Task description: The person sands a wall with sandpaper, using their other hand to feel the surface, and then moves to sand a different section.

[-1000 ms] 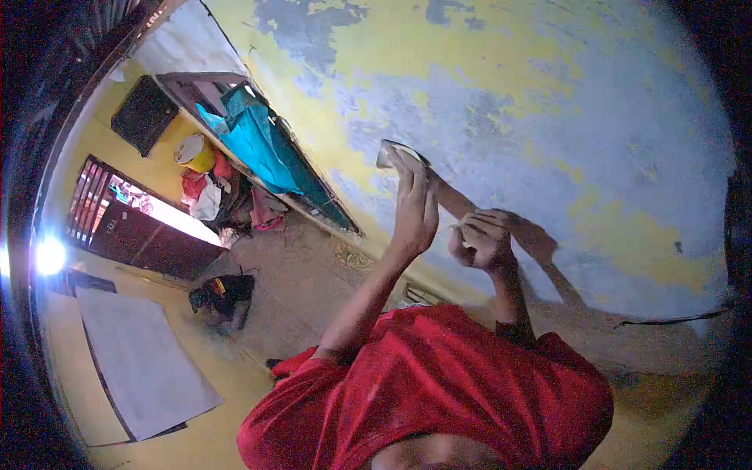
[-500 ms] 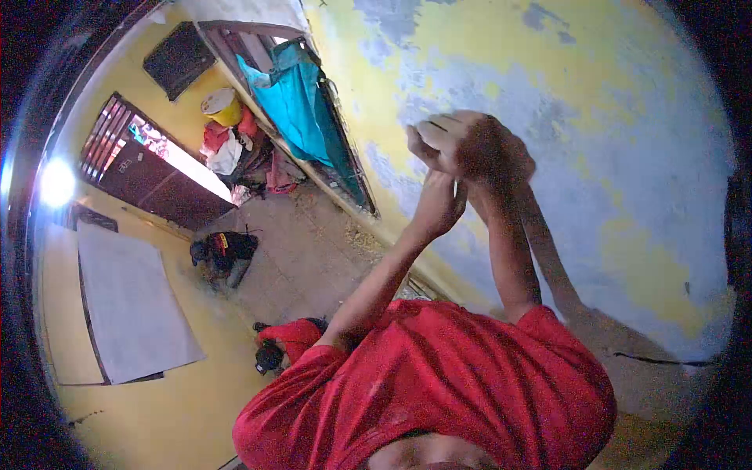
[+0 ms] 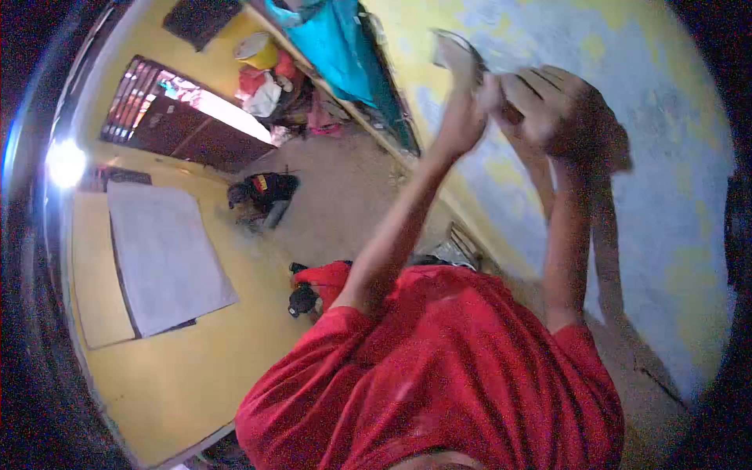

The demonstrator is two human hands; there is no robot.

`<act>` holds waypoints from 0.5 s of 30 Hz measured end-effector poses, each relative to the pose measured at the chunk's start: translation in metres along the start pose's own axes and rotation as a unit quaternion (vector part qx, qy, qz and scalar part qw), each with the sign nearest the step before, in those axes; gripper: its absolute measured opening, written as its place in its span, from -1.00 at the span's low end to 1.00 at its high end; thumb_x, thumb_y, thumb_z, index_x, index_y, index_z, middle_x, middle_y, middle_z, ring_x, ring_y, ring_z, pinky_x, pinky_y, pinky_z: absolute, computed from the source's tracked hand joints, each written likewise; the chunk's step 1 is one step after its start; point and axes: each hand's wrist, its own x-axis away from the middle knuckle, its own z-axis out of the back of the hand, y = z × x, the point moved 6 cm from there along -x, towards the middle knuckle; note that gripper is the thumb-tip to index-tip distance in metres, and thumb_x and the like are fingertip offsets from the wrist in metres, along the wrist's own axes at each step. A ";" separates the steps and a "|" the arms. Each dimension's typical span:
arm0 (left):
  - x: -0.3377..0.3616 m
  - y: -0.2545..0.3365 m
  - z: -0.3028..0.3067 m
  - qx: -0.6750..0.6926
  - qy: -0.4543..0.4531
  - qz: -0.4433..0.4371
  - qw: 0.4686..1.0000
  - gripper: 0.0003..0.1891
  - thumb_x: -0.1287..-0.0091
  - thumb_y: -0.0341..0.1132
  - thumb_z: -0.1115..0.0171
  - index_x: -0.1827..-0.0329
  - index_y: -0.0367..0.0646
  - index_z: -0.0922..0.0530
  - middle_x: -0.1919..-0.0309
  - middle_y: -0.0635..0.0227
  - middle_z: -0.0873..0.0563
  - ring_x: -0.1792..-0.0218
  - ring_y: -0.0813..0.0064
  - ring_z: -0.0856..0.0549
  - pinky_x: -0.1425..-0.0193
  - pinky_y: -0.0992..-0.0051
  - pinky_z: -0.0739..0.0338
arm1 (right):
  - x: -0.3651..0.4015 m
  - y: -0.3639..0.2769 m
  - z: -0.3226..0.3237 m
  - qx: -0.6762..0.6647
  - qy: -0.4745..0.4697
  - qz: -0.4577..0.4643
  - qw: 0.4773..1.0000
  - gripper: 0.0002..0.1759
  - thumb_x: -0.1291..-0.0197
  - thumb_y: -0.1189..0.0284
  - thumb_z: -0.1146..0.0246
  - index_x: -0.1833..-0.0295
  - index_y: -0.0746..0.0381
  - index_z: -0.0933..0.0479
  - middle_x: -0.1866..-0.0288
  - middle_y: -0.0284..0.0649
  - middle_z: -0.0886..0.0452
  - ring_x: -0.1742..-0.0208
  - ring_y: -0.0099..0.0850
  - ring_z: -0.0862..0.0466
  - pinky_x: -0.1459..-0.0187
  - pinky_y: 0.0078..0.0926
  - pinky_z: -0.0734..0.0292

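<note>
Clamping flat tool (image 3: 452,44): left hand (image 3: 462,117) | right hand (image 3: 548,102) grip apart, at wall (image 3: 666,196)

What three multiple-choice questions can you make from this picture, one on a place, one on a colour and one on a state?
1. Where are the left hand and the right hand?
A. Down at the person's sides
B. Raised up at the wall
C. Folded in the lap

2. What colour is the person's shirt?
A. Red
B. Green
C. White

3. What state is the wall's paint in?
A. Fresh and even
B. Worn and patchy
C. Hidden by tiles

Answers:
1 B: both arms reach up and the hands are close to the wall.
2 A: the shirt is plainly red.
3 B: yellow patches show amid bare blue-grey areas.
</note>
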 end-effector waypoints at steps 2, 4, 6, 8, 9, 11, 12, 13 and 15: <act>-0.007 -0.018 0.023 -0.087 0.024 0.094 0.991 -0.39 -0.48 -0.33 0.03 -0.54 -0.37 -0.07 -0.31 -0.30 -0.43 -0.31 -0.04 -0.47 -0.41 0.23 -0.32 | -0.001 -0.004 -0.001 -0.002 0.022 0.008 1.000 -0.81 -0.15 0.43 -0.38 0.45 0.21 -0.54 0.45 -0.20 -0.66 0.45 -0.28 -0.69 0.37 -0.38 -0.63; -0.025 -0.004 0.036 -0.023 0.065 0.007 0.998 -0.45 -0.40 -0.41 0.02 -0.45 -0.40 -0.20 -0.03 -0.04 -0.61 0.02 0.22 -0.59 -0.16 0.31 -0.49 | -0.003 0.004 -0.002 0.002 0.048 0.006 0.999 -0.82 -0.15 0.43 -0.38 0.45 0.21 -0.55 0.44 -0.22 -0.68 0.44 -0.31 -0.71 0.36 -0.41 -0.64; -0.037 0.010 0.045 -0.113 0.068 -0.043 0.990 -0.51 -0.38 -0.43 0.02 -0.38 -0.41 -0.27 0.05 0.06 -0.61 0.05 0.30 -0.58 -0.16 0.37 -0.47 | 0.003 0.004 0.003 0.003 0.086 0.050 0.995 -0.82 -0.11 0.46 -0.39 0.48 0.18 -0.54 0.48 -0.25 -0.67 0.49 -0.35 -0.70 0.39 -0.43 -0.64; -0.045 0.013 0.056 -0.072 0.088 -0.026 0.993 -0.61 -0.37 -0.43 0.03 -0.23 -0.43 -0.36 0.12 0.08 -0.60 0.11 0.30 -0.54 -0.07 0.37 -0.46 | 0.013 0.008 -0.005 0.000 0.095 0.038 0.995 -0.83 -0.09 0.46 -0.39 0.48 0.18 -0.54 0.50 -0.26 -0.66 0.51 -0.36 -0.69 0.39 -0.44 -0.64; -0.054 0.027 0.062 -0.054 0.103 -0.013 0.993 -0.66 -0.37 -0.43 0.04 -0.14 -0.44 -0.41 0.16 0.07 -0.59 0.15 0.27 -0.53 -0.02 0.35 -0.46 | 0.014 0.010 -0.007 -0.012 0.113 0.035 0.993 -0.84 -0.07 0.47 -0.38 0.48 0.17 -0.53 0.52 -0.28 -0.65 0.52 -0.37 -0.69 0.39 -0.45 -0.64; -0.068 0.008 0.086 -0.239 0.112 -0.106 0.959 -0.78 -0.35 -0.45 0.05 0.08 -0.44 -0.46 0.23 -0.02 -0.55 0.26 0.18 -0.49 0.08 0.32 -0.45 | 0.014 0.008 -0.007 -0.019 0.133 0.031 0.990 -0.86 -0.05 0.48 -0.37 0.48 0.17 -0.54 0.54 -0.29 -0.64 0.55 -0.36 -0.68 0.42 -0.43 -0.63; -0.070 0.015 0.087 -0.103 0.158 -0.050 0.981 -0.85 -0.35 -0.47 0.04 0.21 -0.42 -0.44 0.29 -0.08 -0.50 0.32 0.11 -0.43 0.11 0.26 -0.44 | 0.013 0.009 -0.008 -0.018 0.123 0.031 0.992 -0.86 -0.06 0.49 -0.37 0.47 0.18 -0.54 0.54 -0.29 -0.64 0.55 -0.36 -0.67 0.43 -0.43 -0.62; -0.063 0.017 0.081 -0.252 0.137 -0.197 0.937 -0.86 -0.38 -0.47 0.05 0.22 -0.41 -0.43 0.28 -0.11 -0.51 0.27 0.07 -0.45 0.03 0.19 -0.43 | 0.013 0.010 -0.008 -0.017 0.114 0.032 0.993 -0.86 -0.06 0.49 -0.36 0.47 0.18 -0.54 0.54 -0.29 -0.63 0.55 -0.36 -0.67 0.44 -0.43 -0.61; -0.047 0.002 0.055 -0.235 0.028 0.049 0.970 -0.67 -0.44 -0.37 0.14 -0.09 -0.45 -0.43 -0.11 -0.26 -0.52 -0.15 -0.14 -0.49 -0.29 0.03 -0.32 | 0.018 0.011 -0.012 -0.025 0.099 0.033 0.994 -0.87 -0.06 0.49 -0.36 0.46 0.20 -0.54 0.54 -0.29 -0.61 0.55 -0.36 -0.66 0.45 -0.43 -0.59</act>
